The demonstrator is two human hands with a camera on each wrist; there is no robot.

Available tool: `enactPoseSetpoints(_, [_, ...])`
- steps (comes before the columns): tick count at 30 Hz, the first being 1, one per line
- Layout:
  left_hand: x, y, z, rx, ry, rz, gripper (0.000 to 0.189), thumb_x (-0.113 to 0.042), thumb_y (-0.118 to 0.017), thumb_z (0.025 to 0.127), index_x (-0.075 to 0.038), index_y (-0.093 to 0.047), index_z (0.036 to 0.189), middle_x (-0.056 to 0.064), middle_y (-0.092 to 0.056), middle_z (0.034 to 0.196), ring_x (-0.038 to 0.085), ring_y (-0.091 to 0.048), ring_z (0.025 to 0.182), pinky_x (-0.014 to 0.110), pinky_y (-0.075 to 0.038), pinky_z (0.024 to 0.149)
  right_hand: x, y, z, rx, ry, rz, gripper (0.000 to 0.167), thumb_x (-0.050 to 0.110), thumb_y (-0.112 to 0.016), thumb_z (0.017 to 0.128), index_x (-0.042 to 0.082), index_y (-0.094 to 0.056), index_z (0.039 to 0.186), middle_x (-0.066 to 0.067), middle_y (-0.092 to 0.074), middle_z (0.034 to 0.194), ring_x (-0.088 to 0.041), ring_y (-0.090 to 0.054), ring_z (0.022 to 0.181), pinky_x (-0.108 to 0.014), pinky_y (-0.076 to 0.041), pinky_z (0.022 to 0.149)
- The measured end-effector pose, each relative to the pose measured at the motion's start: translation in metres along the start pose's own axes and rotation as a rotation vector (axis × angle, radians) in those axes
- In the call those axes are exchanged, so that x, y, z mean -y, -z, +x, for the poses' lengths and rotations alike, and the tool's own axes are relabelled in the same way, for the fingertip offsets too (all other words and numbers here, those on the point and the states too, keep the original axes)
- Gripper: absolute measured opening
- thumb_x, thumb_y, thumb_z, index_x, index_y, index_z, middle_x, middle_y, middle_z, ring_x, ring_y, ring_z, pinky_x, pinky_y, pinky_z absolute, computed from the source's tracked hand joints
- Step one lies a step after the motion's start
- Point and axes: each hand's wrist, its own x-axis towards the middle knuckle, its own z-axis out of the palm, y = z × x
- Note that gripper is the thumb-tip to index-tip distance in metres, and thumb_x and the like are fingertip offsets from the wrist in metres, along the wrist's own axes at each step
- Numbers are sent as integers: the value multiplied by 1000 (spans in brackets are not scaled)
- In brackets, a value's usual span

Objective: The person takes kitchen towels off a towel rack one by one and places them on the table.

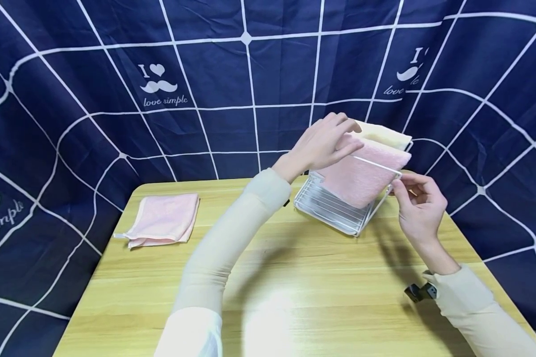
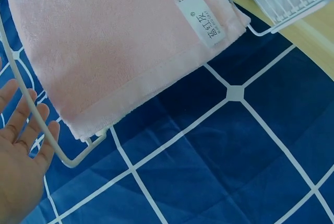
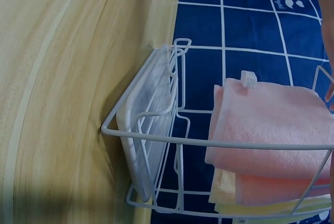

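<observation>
A white wire rack [image 1: 335, 197] stands at the back right of the table. In its upper part sit a folded pink towel [image 1: 362, 173] and, behind it, a pale yellow towel [image 1: 384, 136]. My left hand [image 1: 323, 141] is at the upper left of the rack, beside the pink towel; in the left wrist view its fingers [image 2: 21, 119] are extended beside the wire rim. At the right side, my right hand [image 1: 420, 201] pinches the rack's wire near a corner with thumb and fingers. In the right wrist view, the pink towel [image 3: 276, 119] appears behind the wire.
Another folded pink towel [image 1: 165, 218] lies on the left of the wooden table [image 1: 303, 282]. A white tray [image 3: 151, 125] is in the rack's lower level. A blue curtain with white lines [image 1: 214, 74] surrounds the table's back and sides.
</observation>
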Motion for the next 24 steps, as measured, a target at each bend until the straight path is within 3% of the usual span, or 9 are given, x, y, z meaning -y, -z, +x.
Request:
enactPoseSetpoints(8, [0, -4, 15, 41, -4, 31, 44, -53, -53, 107, -22, -64, 135, -4, -66, 130, 16, -61, 121, 28, -49, 99, 1, -1, 0, 3, -6, 10, 16, -24, -66, 87, -18, -68, 101, -8, -78, 91, -13, -72, 69, -18, -58, 64])
enactPoseSetpoints(16, [1, -4, 30, 149, 50, -1, 45, -55, -60, 103, -24, -64, 136, -6, -67, 133, 13, -60, 125, 26, -46, 102, 1, -1, 0, -3, -9, 9, 17, -25, -66, 86, -16, -69, 99, -8, -78, 92, -12, -73, 71, -18, -58, 65])
enactPoseSetpoints(24, [1, -6, 38, 204, 48, -1, 41, -53, -63, 101, -25, -67, 131, -7, -67, 130, 13, -59, 122, 26, -46, 103, 1, -1, 0, -1, -9, 10, 16, -25, -66, 86, -17, -69, 99, -9, -78, 92, -12, -72, 70, -19, -58, 64])
